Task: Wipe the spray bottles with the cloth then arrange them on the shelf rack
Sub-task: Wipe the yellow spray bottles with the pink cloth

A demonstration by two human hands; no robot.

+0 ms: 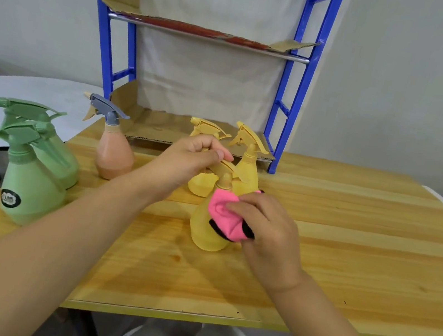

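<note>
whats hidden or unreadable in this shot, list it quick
Head view only:
- Trigger of the near yellow bottle, under the left hand.
- Its right side, behind the pink cloth and right hand.
- Label on the front green bottle, print too small to read.
- Top of the shelf rack, cut by the upper edge.

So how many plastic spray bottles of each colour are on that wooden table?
Green plastic spray bottles: 2
Peach plastic spray bottle with a grey trigger: 1
Yellow plastic spray bottles: 3
Total: 6
</note>
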